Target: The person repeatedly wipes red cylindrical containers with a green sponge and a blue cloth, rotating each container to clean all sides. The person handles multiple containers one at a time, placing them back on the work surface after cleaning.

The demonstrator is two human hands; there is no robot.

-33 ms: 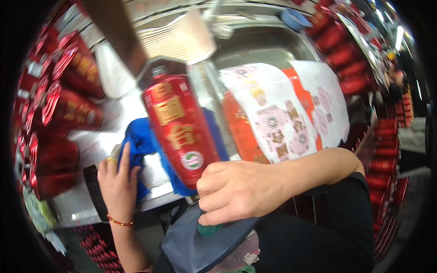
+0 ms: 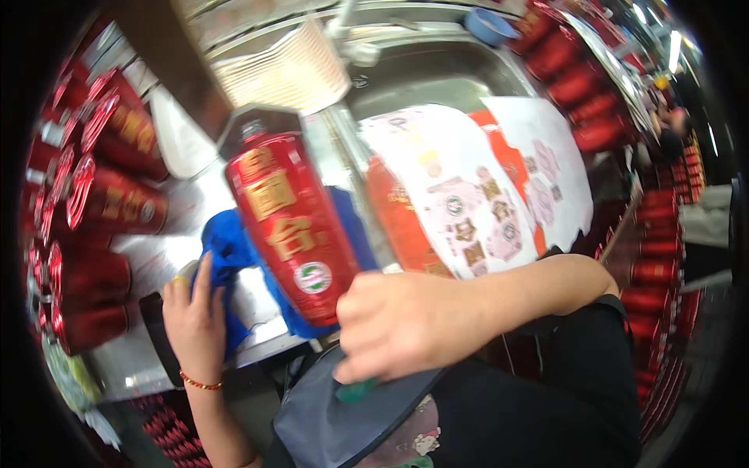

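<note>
A red bottle (image 2: 283,226) with gold lettering and a round white-and-green label lies on a blue cloth (image 2: 228,240), its neck pointing away from me. Behind the neck shows a dark angular piece (image 2: 277,119). My left hand (image 2: 195,320) is open, fingers stretched forward, at the left edge of the cloth; a yellow band shows on one finger. Just right of the bottle's near end, my right hand (image 2: 402,324) is closed, fingers curled in. What it holds, if anything, is hidden. Something small and green (image 2: 356,390) shows under its fingers, against my grey apron (image 2: 328,417).
More red bottles (image 2: 117,195) crowd the left side. Printed sticker sheets (image 2: 460,203) lie on an orange-red sheet at right, before a metal sink (image 2: 429,78). A striped basket (image 2: 281,70) and blue bowl (image 2: 490,27) stand behind. A brown post (image 2: 172,62) rises at far left.
The whole view has shifted slightly, so the bottle, cloth and sheets appear a little further left. Both hands keep nearly the same poses; the right hand is slightly blurred.
</note>
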